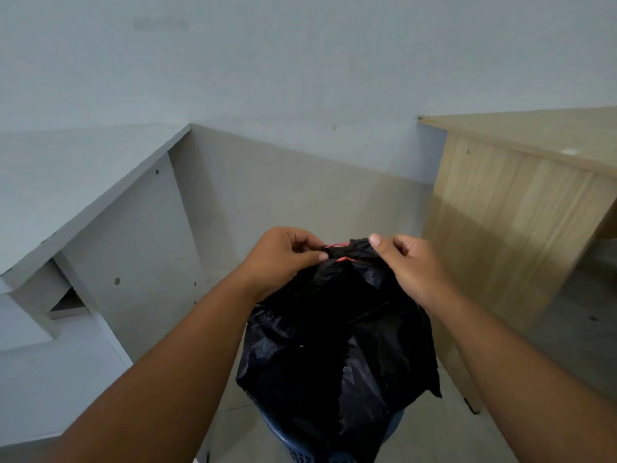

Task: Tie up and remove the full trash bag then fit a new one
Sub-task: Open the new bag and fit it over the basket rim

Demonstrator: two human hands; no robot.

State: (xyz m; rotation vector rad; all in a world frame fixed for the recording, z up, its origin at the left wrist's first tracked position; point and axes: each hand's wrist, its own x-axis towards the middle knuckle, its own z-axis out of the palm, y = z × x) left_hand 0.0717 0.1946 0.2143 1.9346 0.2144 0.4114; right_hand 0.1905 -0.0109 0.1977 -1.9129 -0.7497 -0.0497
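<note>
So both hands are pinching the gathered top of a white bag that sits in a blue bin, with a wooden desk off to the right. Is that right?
Not quite: the bag is black, not white, as the head view shows. The rest holds: the left hand and right hand pinch its gathered top, it sits in a blue bin, and a wooden desk stands to the right.

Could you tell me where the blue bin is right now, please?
Bottom centre of the head view: the blue bin sits under the black bag, between grey desk and wooden desk.
</note>
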